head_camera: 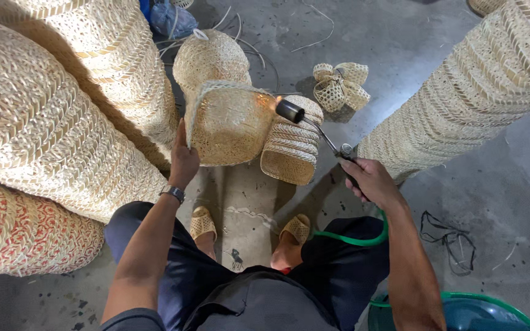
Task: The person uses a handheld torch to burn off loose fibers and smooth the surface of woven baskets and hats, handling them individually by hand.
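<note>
Head view, left hand gripping woven basket; right hand aiming gas torch

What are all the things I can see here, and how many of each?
Round pale woven basket: one, tan, centre, held up by the left hand, flame touching it.
Black-nozzled gas torch: one, metal with black tip, in the right hand.
Green rubber hose: one, runs from the torch toward the lower right.
Small ridged woven basket: one, tan, on the floor beside the held basket.
Tall stacks of woven baskets: several, tan, left and right.
Red patterned woven basket: one, lower left.
Woven bow: one, tan, floor, top centre.
Woven sandals: two, tan, on the feet.
Wristwatch: one, left wrist.
Left hand; right hand.
</note>
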